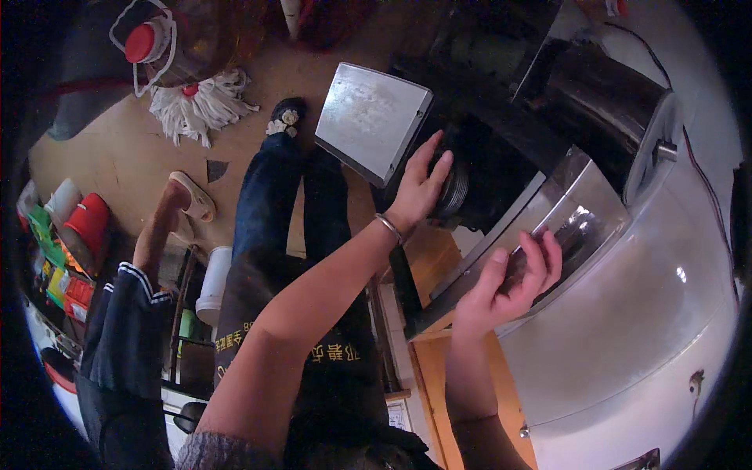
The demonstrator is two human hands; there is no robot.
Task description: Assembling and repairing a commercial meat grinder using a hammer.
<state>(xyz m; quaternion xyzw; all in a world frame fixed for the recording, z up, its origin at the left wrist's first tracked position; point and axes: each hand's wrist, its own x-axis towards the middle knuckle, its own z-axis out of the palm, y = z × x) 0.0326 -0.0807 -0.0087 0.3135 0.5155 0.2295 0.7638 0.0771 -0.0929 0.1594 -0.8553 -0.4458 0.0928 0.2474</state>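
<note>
My left hand (419, 192), with a bracelet at the wrist, is curved against a dark ribbed ring-like part (455, 188); its palm side and some fingers are hidden. Just beyond that hand sits a silver box-shaped metal piece (374, 117) with a flat, smudged face. My right hand (509, 286) holds nothing that I can see. Its thumb and fingers are bent but apart, close to the edge of a shiny angled metal tray (576, 215). Whether its fingertips touch the tray, I cannot tell. Both belong with a large rounded silver machine (619, 305).
A dark cylinder (603, 94) lies on the machine's far side, with a cable (705, 180) at right. Another person's leg (149, 239) is at left, near red and green packages (66, 258). A white bucket (214, 282), mop head (200, 106) and red-capped jug (145, 43) stand around.
</note>
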